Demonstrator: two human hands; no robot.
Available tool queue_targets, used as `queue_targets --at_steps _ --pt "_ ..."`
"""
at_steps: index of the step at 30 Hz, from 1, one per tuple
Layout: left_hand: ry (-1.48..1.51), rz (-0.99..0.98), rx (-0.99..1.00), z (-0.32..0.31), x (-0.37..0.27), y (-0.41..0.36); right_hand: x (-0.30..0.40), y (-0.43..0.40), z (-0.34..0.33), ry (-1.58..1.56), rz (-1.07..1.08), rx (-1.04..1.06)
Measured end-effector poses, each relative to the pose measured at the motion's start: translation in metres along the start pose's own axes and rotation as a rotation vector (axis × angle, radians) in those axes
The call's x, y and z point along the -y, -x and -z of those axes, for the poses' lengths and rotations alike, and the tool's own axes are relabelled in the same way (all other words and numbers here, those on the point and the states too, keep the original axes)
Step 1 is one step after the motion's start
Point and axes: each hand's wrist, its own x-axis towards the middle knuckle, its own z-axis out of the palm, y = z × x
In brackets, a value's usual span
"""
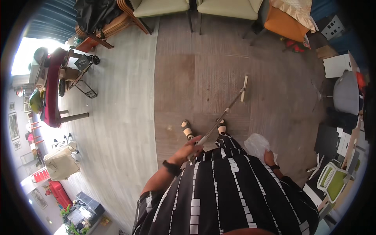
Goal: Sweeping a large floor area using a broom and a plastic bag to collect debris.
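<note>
In front of me, a long-handled tool with a metal pole (216, 123) slants away to the right and ends in a narrow pale head (244, 88), which lies on the brown wood-look floor. My left hand (189, 149) is around the light grip at the pole's near end, some of its fingers extended. At my right side my right hand (269, 157) holds a crumpled translucent plastic bag (257, 144). Both of my sandalled feet stand on the floor, one either side of the pole.
Two pale green chairs (161, 8) and an orange-seated chair (286, 25) stand ahead. To the left are a table with a dark red cover (54, 88), a folding trolley (85, 79) and a cream-covered object (62, 161). A grey chair (346, 92) and a green chair (335, 182) stand right.
</note>
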Motion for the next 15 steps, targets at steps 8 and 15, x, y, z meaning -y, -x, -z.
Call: queue_targets --at_steps 8,15 --pt "0.303 0.096 -0.412 0.076 0.033 0.079 0.060 0.014 0.018 -0.104 0.001 -0.042" --pt "0.339 0.005 -0.487 0.069 0.019 0.164 0.093 0.017 0.006 -0.180 0.198 -0.057"
